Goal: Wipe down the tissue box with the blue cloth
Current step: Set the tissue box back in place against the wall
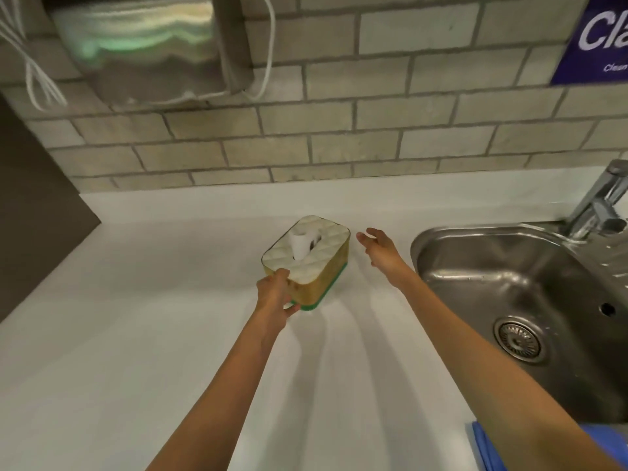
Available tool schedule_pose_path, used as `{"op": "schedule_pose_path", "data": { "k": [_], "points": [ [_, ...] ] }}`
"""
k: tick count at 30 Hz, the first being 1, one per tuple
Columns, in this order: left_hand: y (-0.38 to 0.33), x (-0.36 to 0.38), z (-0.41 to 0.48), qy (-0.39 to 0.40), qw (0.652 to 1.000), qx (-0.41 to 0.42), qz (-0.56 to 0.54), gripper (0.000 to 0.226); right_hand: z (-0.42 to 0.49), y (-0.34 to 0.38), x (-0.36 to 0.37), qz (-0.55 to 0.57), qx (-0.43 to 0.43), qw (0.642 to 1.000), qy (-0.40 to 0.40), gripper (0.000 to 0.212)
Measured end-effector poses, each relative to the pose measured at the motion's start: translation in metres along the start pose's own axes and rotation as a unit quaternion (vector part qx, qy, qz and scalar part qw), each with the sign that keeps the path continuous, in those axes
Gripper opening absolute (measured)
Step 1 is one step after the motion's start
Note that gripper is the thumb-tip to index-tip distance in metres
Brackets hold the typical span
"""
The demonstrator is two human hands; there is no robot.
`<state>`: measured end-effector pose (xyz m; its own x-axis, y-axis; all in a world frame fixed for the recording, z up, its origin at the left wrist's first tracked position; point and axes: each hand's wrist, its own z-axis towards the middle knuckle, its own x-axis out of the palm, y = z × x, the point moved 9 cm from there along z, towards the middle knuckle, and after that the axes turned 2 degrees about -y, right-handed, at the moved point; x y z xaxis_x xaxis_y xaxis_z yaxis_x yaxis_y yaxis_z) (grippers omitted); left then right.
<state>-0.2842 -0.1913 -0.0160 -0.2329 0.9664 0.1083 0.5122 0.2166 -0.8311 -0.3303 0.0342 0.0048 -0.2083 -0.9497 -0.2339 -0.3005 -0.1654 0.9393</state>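
I see the left hand (275,297) clamped on the near corner of the rectangular tissue box (307,258), a tan-sided box with a quilted white lid and a green base, thumb under the bottom edge and fingers over the lid rim. A white tissue (300,244) stands up from the slot just beyond those fingers. The box seems tipped up slightly off the white countertop (153,334), though I can't be sure from this angle. The right hand (382,248) hovers just beside the box's far side, fingers spread, holding nothing. The folded blue cloth (486,447) lies near the right elbow, beside the stainless steel sink (475,266).
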Motion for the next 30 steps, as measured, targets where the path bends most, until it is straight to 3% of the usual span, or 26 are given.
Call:
{"op": "schedule_pose_path", "data": {
  "k": [8,12,19,23,27,30],
  "points": [
    [-0.025,0.000,0.054,-0.015,0.998,0.021,0.055,0.038,0.041,0.002,0.017,-0.004,-0.010,1.000,-0.016,0.052],
    [-0.046,0.008,0.081,-0.032,0.996,0.032,0.072,0.016,0.058,0.005,0.015,-0.008,-0.032,0.999,-0.035,0.040],
    [-0.082,0.031,0.121,-0.053,0.992,0.083,0.080,0.028,0.085,0.006,0.011,0.001,-0.050,0.997,-0.065,0.030],
    [-0.096,0.043,0.138,-0.053,0.990,0.098,0.089,0.016,0.099,0.009,0.010,-0.007,-0.051,0.995,-0.080,0.030],
    [-0.103,0.050,0.152,-0.055,0.989,0.100,0.097,0.041,0.111,0.013,0.011,-0.020,-0.056,0.994,-0.092,0.031],
    [-0.107,0.053,0.160,-0.058,0.989,0.099,0.090,0.044,0.118,0.015,0.013,-0.020,-0.052,0.994,-0.098,0.032]
  ]
}}
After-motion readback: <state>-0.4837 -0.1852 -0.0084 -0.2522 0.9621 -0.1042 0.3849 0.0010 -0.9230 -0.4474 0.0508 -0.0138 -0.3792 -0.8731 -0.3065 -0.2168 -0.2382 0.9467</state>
